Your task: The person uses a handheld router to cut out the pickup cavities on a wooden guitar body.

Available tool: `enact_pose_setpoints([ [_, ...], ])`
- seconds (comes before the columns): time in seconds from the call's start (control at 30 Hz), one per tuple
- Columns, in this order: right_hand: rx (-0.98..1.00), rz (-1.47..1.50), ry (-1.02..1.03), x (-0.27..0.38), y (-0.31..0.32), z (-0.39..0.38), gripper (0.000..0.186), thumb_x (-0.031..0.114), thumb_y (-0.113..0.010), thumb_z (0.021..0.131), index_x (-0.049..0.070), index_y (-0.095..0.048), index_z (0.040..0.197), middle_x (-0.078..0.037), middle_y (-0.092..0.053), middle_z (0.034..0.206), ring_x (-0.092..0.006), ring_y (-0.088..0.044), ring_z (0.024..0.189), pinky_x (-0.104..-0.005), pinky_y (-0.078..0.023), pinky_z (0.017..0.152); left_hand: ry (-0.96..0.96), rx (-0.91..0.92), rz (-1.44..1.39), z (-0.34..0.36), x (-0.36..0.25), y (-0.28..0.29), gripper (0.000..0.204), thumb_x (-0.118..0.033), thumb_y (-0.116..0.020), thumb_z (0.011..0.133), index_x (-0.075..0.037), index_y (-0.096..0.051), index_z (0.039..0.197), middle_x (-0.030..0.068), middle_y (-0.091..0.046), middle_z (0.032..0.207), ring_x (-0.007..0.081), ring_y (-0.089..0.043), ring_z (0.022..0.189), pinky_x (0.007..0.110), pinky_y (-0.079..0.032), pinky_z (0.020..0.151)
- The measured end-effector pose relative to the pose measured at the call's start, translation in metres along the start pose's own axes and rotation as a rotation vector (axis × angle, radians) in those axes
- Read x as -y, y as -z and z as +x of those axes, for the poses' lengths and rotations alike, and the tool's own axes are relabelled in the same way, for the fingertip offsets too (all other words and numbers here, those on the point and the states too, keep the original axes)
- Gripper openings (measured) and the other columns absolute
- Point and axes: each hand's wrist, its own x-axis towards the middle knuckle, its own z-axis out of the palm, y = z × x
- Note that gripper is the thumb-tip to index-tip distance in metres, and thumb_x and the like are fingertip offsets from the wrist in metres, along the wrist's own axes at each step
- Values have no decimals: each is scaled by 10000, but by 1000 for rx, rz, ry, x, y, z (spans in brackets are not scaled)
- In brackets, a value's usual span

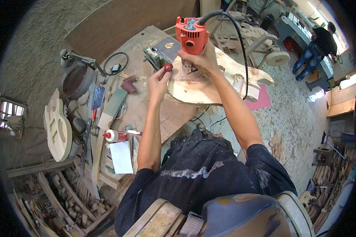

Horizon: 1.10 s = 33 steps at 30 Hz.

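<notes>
A red-orange hand router [192, 36] stands upright over a pale wooden guitar body [190, 91] on the workbench. Around the lower part of the router my right hand [207, 59] is closed, thumb along its front. My left hand [158, 83] grips a dark red round knob [168, 67] just left of the router's base; what the knob is fixed to is hard to make out. The router's black cord [241, 43] arches from its top and drops past my right forearm. Beneath the router, the bit is hidden.
Left of my left arm lie a white glue bottle [116, 136], a white sheet [121, 158] and sandpaper [129, 84]. A green metal tool [154, 57] sits beyond my left hand. Another guitar body [57, 130] leans at far left. A person [318, 49] stands far right.
</notes>
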Motion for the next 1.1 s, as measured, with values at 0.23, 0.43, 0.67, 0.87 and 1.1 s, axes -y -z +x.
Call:
enact_pose_setpoints([
  [0.23, -118, -57, 227, 15, 29, 18, 562, 256, -938, 721, 20, -641, 1136, -42, -717, 965, -123, -681, 813, -287, -569, 735, -85, 0, 125, 3, -59, 5, 614, -156, -735, 955, 64, -500, 1478, 244, -659, 1337, 249, -663, 1187, 348, -517, 1027],
  [0.43, -148, -305, 336, 94, 74, 47, 359, 112, -880, 798, -11, -694, 1080, -63, -751, 947, -140, -714, 814, -280, -586, 703, -974, 211, 183, 10, -259, -34, 340, -226, -744, 942, 29, -718, 1165, 141, -781, 1024, 190, -741, 909, 328, -568, 778],
  [0.67, -294, -193, 274, 141, 87, 33, 509, 65, -873, 722, -22, -656, 1174, -78, -718, 1109, -148, -687, 990, -305, -565, 887, -1358, 356, 341, -17, -341, -97, 138, -124, -770, 891, -12, -786, 972, 117, -770, 912, 171, -733, 840, 313, -565, 775],
  [0.87, -318, -339, 297, 155, 102, 23, 503, 54, -872, 714, -25, -653, 1160, -63, -712, 1045, -132, -683, 914, -293, -570, 801, -1416, 427, 227, -14, -352, -110, 127, -99, -765, 867, 20, -764, 913, 130, -763, 845, 191, -745, 811, 310, -573, 755],
  [1.1, -374, -353, 339, 150, 114, 19, 443, 55, -876, 713, -8, -651, 1089, -29, -684, 968, -110, -656, 831, -266, -556, 734, -1470, 572, 307, 8, -364, -123, 126, -67, -747, 845, 36, -756, 917, 149, -759, 858, 231, -749, 823, 342, -584, 793],
])
